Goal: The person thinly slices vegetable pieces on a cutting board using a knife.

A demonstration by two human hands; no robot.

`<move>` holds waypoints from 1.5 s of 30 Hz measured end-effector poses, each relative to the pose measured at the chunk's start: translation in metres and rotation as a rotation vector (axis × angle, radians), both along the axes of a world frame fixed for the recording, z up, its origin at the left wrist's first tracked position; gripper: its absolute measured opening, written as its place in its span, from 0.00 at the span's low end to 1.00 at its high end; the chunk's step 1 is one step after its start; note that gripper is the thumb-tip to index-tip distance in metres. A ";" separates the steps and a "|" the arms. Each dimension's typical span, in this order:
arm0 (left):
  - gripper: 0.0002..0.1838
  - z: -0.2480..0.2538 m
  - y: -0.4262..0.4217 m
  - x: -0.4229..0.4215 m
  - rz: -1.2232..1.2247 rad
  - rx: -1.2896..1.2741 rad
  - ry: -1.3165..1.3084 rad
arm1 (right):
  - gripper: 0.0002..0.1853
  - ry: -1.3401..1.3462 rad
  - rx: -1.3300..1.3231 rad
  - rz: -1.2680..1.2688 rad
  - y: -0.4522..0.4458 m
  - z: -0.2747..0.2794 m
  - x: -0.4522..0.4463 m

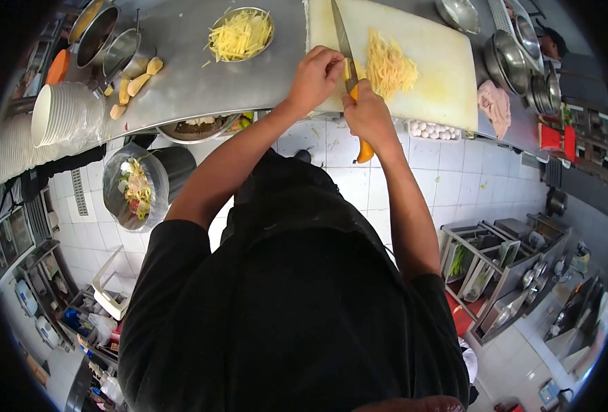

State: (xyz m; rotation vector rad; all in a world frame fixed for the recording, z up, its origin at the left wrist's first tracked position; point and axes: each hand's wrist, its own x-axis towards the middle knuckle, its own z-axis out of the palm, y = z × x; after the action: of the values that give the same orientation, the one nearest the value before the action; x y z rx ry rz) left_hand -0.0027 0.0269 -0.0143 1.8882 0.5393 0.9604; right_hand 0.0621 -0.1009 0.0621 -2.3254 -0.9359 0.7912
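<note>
My right hand (369, 113) is wrapped round the orange handle (365, 152) of a large knife (343, 41), over the front part of a white cutting board (444, 69). Close on the blade's left side, my left hand (315, 77) has its fingers curled at a small pale yellow piece (347, 69); how it grips the piece is hard to make out. A pile of pale yellow strips (389, 65) lies on the board, right of the blade. More yellow strips (241, 36) fill a metal bowl left of the board.
Peeled pieces (138, 84) lie on the steel counter (180, 69) near stacked white bowls (63, 113). A pink cloth (494, 108) and metal bowls (506, 62) are at right. Below the counter are a lined waste bin (137, 187) and a tray of eggs (433, 130).
</note>
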 end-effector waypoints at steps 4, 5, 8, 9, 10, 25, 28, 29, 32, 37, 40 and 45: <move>0.06 0.001 0.003 -0.002 -0.018 -0.019 0.003 | 0.16 -0.004 0.020 -0.003 -0.001 -0.002 0.001; 0.06 0.002 0.003 -0.002 -0.018 -0.025 0.011 | 0.16 -0.002 0.023 -0.004 -0.001 -0.001 0.001; 0.06 0.006 0.001 -0.004 0.010 0.010 0.058 | 0.16 0.008 0.021 -0.014 -0.001 0.001 0.000; 0.06 0.004 0.000 -0.003 0.019 0.027 0.055 | 0.16 0.009 0.012 -0.019 -0.001 0.002 -0.001; 0.06 0.002 0.000 -0.002 0.030 0.045 0.053 | 0.16 0.010 0.003 -0.022 -0.001 0.004 -0.002; 0.05 0.002 -0.002 -0.002 0.052 0.095 0.031 | 0.16 -0.017 0.017 -0.031 -0.008 0.026 -0.008; 0.05 0.002 -0.002 -0.002 0.056 0.138 0.019 | 0.16 -0.006 0.014 -0.036 -0.009 0.024 -0.008; 0.05 0.002 -0.002 -0.002 0.059 0.157 0.013 | 0.16 0.001 0.013 -0.038 -0.008 0.023 -0.008; 0.05 0.003 -0.002 -0.002 0.058 0.156 0.021 | 0.16 -0.021 0.032 -0.022 -0.009 0.020 -0.007; 0.05 0.002 -0.001 -0.001 0.056 0.196 0.040 | 0.14 -0.125 0.058 0.027 -0.010 0.010 -0.005; 0.04 0.002 -0.001 0.000 0.056 0.192 0.050 | 0.14 -0.170 0.071 0.054 -0.010 0.008 -0.003; 0.04 0.001 -0.002 0.000 0.048 0.195 0.065 | 0.15 -0.062 0.041 0.027 -0.005 -0.001 0.001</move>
State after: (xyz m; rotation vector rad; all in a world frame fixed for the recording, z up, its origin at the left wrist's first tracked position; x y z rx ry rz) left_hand -0.0032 0.0245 -0.0134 2.0945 0.5486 1.0163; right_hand 0.0626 -0.1062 0.0607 -2.3178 -1.0023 0.7072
